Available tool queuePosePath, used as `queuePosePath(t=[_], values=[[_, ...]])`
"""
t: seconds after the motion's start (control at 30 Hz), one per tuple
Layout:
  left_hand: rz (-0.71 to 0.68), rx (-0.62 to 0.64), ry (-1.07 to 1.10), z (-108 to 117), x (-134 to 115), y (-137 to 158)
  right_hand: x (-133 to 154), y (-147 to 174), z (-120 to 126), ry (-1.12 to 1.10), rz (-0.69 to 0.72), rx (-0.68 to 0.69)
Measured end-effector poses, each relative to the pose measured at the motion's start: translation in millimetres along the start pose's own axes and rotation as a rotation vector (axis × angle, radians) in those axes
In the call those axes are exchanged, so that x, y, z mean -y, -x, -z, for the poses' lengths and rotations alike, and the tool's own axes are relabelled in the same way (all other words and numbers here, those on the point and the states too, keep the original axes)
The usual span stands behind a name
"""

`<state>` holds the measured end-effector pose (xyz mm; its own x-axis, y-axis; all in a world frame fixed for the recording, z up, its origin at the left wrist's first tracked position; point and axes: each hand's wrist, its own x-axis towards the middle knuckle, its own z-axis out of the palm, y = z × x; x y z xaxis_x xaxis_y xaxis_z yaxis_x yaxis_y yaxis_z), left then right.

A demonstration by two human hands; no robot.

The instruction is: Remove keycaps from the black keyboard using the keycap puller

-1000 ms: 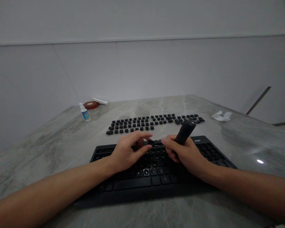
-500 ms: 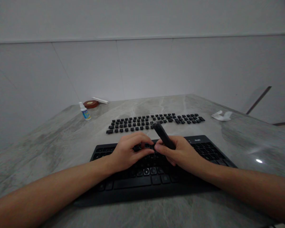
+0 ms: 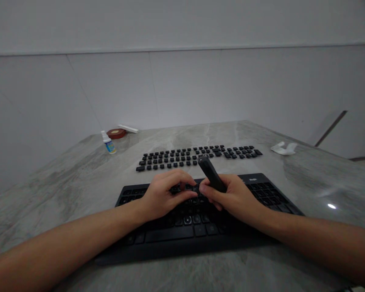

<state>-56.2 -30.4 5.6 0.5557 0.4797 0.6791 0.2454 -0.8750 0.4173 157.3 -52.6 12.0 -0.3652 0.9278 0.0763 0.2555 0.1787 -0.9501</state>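
A black keyboard lies in front of me, with bare switch spots showing among its keys. My left hand rests over its upper middle, thumb and index finger curled towards each other. Whatever is between those fingertips is dark and hard to make out against the keys. My right hand is closed around a thick black pen-shaped tool, whose upper end slants up and left. The tool's lower end is hidden by my fingers, close to the left fingertips.
Beyond the keyboard, several loose black keycaps lie in rows on the grey marbled table. A spray bottle and a brown-red box stand at the back left. Crumpled white tissue lies at the right.
My right hand and the black tool have shifted slightly right, widening the gap to the left fingertips. My left hand stays almost still.
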Motion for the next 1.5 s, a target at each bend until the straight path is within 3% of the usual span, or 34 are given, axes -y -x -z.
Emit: queuePosePath(t=[0.27,0.53,0.73,1.03,1.5], values=[[0.015,-0.055,-0.053,-0.3,-1.1,-1.2,-2.8,1.7,0.5,-0.053,0.099,-0.09],[0.036,-0.05,-0.046,0.3,-0.9,-1.3,1.6,0.7,3.9,0.001,0.156,-0.053],[0.004,-0.037,-0.021,1.1,-1.0,-0.8,2.3,0.1,3.9,0.122,0.109,-0.044],[-0.101,0.063,0.048,-0.8,-3.0,-0.4,2.2,-1.4,5.4,0.127,0.049,0.056],[-0.049,0.091,0.007,-1.5,-2.4,0.2,2.8,-3.5,7.1,0.089,-0.04,0.101]])
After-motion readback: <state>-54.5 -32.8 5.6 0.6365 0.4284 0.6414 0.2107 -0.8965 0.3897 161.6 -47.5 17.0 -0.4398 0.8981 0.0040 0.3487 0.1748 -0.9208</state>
